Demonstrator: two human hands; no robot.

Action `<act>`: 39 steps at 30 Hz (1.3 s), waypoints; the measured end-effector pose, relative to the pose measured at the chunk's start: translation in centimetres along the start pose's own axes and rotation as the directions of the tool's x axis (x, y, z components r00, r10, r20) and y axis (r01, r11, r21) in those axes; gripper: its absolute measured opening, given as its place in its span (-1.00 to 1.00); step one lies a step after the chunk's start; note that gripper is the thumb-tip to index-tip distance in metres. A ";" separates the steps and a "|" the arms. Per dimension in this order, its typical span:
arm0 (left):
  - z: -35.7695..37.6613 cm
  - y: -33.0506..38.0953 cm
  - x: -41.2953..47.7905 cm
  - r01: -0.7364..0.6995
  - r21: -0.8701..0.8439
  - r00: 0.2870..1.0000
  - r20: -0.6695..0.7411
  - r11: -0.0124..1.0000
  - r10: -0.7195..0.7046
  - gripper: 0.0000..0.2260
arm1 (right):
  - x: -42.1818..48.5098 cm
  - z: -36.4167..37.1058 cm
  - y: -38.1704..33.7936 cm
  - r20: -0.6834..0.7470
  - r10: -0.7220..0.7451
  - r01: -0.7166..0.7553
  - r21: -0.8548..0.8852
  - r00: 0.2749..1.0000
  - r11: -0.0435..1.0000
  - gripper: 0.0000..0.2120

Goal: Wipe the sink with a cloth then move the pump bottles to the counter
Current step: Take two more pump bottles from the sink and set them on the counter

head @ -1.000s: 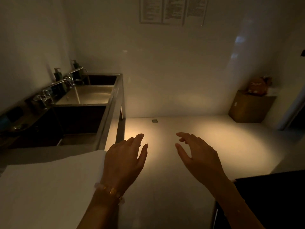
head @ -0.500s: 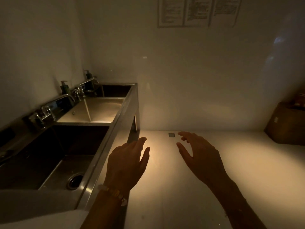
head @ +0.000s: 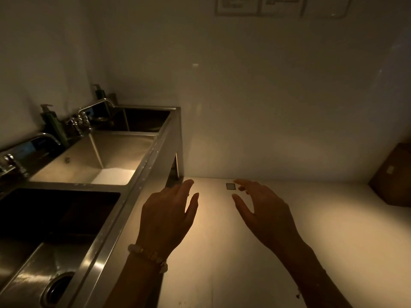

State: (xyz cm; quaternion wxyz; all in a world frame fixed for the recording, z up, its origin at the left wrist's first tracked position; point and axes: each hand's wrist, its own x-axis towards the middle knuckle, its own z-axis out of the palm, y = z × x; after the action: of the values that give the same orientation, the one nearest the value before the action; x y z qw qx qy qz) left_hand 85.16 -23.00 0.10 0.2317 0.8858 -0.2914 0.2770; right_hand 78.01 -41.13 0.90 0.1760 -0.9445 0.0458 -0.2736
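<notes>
A steel sink unit [head: 153, 152] with several basins runs along the left wall in dim light. Two dark pump bottles stand on its back ledge: one [head: 52, 123] near the closer tap, another [head: 99, 93] in the far corner. My left hand [head: 169, 216], with a bead bracelet on the wrist, hovers open just right of the sink's front rim. My right hand [head: 264, 212] hovers open beside it, over the pale floor. Neither hand holds anything. No cloth is in view.
Curved taps [head: 95, 105] arch over the basins. A drain [head: 57, 287] sits in the nearest basin. A brown cardboard box [head: 393, 176] stands by the wall at right. A small square floor drain [head: 230, 186] lies near my fingertips. Papers [head: 280, 5] hang on the wall.
The view has swung left and closer to the sink, so the basins fill more of the left side. The white surface at lower left has left view. Both hands stay open and empty.
</notes>
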 end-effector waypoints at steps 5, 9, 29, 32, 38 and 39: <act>5.1 -5.0 8.0 -0.006 0.002 1.000 0.002 1.000 0.006 -0.60 | 9.0 4.6 2.1 0.020 -0.001 0.002 -0.038 1.000 0.999 -0.54; 8.0 -8.9 15.2 -0.013 0.020 1.000 -0.004 1.000 0.013 -0.62 | 17.1 7.8 3.3 0.030 0.004 -0.003 -0.026 1.000 1.000 -0.53; 26.4 -20.5 40.6 0.090 0.238 0.995 0.020 0.967 -0.098 -0.69 | 48.0 23.6 16.7 0.071 -0.091 0.087 0.050 0.993 0.995 -0.55; 29.2 -21.4 45.2 0.129 0.261 0.991 0.012 0.957 -0.136 -0.77 | 53.8 25.2 19.0 0.089 -0.125 0.120 0.060 0.988 0.991 -0.58; 34.1 -23.9 52.3 0.180 0.308 0.981 0.009 0.934 -0.192 -0.77 | 63.0 28.7 22.5 0.121 -0.178 0.169 0.077 0.977 0.983 -0.56; 34.7 -24.4 53.2 0.196 0.310 0.978 0.012 0.930 -0.210 -0.76 | 64.1 29.5 22.9 0.130 -0.183 0.174 0.081 0.974 0.982 -0.57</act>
State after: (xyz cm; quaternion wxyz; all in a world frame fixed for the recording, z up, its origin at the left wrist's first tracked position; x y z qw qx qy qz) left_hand 149.24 -45.80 1.64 0.1119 0.9424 -0.1568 0.2733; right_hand 148.20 -65.20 1.55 0.1858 -0.9547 -0.0608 -0.2242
